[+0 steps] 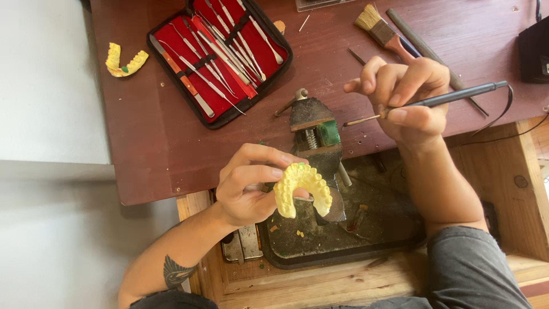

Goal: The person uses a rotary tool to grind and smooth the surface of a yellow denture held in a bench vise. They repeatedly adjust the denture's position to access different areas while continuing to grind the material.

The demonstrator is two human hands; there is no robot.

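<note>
My left hand [247, 184] holds a yellow horseshoe-shaped dental cast [302, 189] by its back, teeth facing up, in front of a small bench vise [316, 135]. My right hand [407, 98] is raised above the table edge and grips a slim dark wired tool [446, 98] like a pen. Its metal tip [354, 121] points left toward the vise, apart from the cast.
An open red-lined case of metal dental instruments [220, 54] lies at the back. A second yellow cast [124, 60] sits far left. A paintbrush [384, 31] and a round file [426, 48] lie at the back right. A dark tray [320, 252] with debris sits below the vise.
</note>
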